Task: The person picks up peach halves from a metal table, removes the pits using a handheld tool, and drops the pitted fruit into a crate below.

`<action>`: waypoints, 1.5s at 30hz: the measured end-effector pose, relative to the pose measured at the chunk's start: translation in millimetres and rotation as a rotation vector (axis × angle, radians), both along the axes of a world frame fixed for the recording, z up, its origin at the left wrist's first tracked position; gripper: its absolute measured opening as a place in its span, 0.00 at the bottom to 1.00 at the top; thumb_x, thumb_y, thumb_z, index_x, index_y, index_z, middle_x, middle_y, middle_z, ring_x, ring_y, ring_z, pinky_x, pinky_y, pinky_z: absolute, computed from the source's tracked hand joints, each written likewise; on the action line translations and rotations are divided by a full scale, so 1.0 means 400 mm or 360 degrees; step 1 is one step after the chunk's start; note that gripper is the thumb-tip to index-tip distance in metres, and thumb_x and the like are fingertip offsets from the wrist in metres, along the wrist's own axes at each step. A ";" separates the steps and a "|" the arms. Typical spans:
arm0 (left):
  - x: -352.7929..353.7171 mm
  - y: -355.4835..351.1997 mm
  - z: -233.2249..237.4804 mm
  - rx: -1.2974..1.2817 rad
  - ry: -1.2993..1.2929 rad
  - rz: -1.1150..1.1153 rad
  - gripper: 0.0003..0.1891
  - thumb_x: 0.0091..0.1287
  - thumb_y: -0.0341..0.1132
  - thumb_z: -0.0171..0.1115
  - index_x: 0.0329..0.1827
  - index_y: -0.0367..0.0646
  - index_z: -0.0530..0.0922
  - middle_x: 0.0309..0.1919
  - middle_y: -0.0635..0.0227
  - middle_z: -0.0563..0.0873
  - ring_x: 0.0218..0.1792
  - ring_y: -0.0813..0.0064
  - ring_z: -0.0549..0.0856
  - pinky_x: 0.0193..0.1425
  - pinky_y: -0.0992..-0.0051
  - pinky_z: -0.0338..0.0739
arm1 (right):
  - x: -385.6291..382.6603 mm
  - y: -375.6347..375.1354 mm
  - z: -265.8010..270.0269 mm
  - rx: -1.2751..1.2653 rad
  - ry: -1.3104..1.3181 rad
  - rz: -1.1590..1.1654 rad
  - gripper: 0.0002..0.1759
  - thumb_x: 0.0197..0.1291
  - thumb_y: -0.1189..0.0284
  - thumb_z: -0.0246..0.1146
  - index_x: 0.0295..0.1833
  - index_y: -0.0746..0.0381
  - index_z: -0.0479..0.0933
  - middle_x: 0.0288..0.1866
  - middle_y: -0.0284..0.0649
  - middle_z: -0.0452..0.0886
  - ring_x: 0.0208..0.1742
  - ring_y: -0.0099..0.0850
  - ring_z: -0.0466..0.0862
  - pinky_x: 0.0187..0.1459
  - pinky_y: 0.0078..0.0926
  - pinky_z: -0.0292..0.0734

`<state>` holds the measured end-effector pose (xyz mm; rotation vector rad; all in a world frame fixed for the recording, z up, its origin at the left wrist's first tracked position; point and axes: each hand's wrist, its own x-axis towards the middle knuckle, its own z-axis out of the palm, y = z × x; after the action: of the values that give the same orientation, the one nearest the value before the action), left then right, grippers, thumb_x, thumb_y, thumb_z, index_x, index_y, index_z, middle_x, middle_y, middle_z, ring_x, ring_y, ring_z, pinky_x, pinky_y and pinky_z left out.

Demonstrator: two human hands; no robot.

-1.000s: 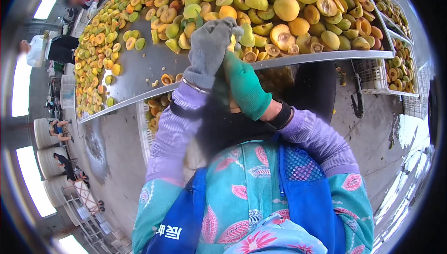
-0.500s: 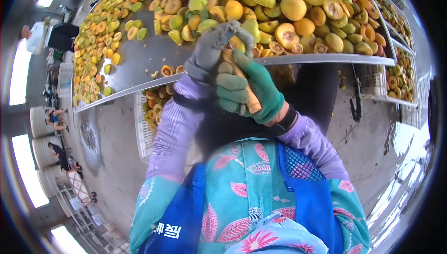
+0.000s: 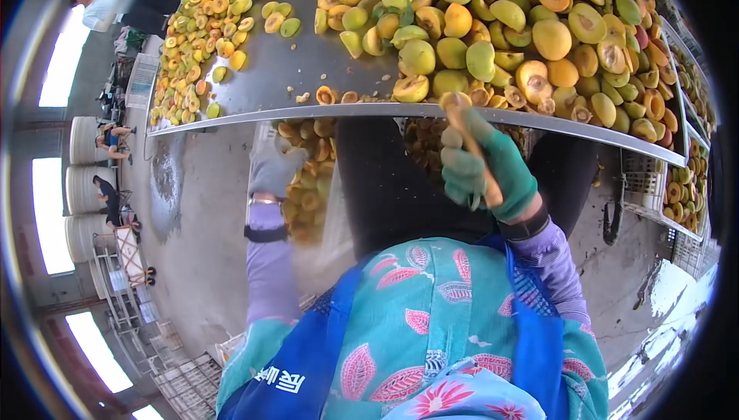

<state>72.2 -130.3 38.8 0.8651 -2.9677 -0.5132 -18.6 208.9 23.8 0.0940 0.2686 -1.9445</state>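
My right hand, in a green and grey glove, is closed around a tan wooden-handled tool. The tool slants upward, and its upper end overlaps the metal table edge in view; its working tip is not clear. My left hand, in a grey glove, is low at the left, over the side of a white crate of halved apricots below the table. Motion blurs its fingers, and I see no fruit clearly in it. Whole and halved apricots lie heaped on the table.
The metal table has a raised front rim, with pit scraps near it. Another container of cut fruit sits under the table between my legs. Crates of fruit stand at the right. A person stands far left, with others seated beyond.
My left hand has parted from the right and dropped left and down to the crate; the fruit it held is no longer visible there. My right hand, still gripping the tool, has shifted right.
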 end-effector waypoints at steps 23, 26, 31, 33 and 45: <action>-0.248 0.317 -0.007 0.0528 0.0975 -0.1043 0.17 0.57 0.30 0.68 0.51 0.43 0.79 0.40 0.64 0.85 0.39 0.69 0.85 0.43 0.73 0.80 | -0.016 -0.177 -0.052 0.1955 0.2387 -0.0872 0.19 0.69 0.58 0.54 0.38 0.65 0.69 0.19 0.55 0.76 0.23 0.54 0.79 0.23 0.49 0.70; -0.256 0.327 -0.048 0.0487 0.1035 -0.1118 0.14 0.62 0.31 0.65 0.50 0.41 0.78 0.39 0.65 0.85 0.40 0.70 0.85 0.46 0.73 0.79 | -0.011 -0.162 -0.063 0.1867 0.2237 -0.0833 0.19 0.69 0.58 0.54 0.38 0.65 0.69 0.20 0.55 0.76 0.23 0.54 0.79 0.23 0.49 0.70; -0.253 0.391 -0.042 0.1933 0.1130 -0.0321 0.11 0.71 0.34 0.56 0.49 0.36 0.78 0.40 0.65 0.85 0.39 0.74 0.83 0.47 0.76 0.78 | 0.005 -0.169 -0.088 0.1798 0.2186 -0.0801 0.19 0.69 0.58 0.54 0.39 0.65 0.69 0.23 0.55 0.77 0.25 0.54 0.79 0.25 0.48 0.71; -0.257 0.405 -0.067 0.1626 0.1302 -0.0223 0.12 0.74 0.34 0.53 0.48 0.34 0.78 0.41 0.64 0.85 0.39 0.76 0.82 0.46 0.77 0.78 | 0.017 -0.186 -0.090 0.1694 0.2032 -0.0923 0.17 0.69 0.60 0.54 0.40 0.66 0.70 0.24 0.56 0.77 0.27 0.53 0.79 0.26 0.46 0.71; -0.317 0.364 -0.007 0.0899 0.0599 -0.0856 0.12 0.70 0.35 0.54 0.42 0.35 0.82 0.31 0.64 0.86 0.28 0.75 0.81 0.34 0.77 0.75 | 0.003 -0.153 -0.063 0.1293 0.1211 -0.0563 0.18 0.71 0.58 0.52 0.42 0.64 0.71 0.21 0.41 0.73 0.22 0.36 0.78 0.22 0.35 0.70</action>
<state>-54.7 15.5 36.2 -0.0758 -2.6851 -1.3913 -17.4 147.8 -1.5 -0.0828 1.6260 -2.0222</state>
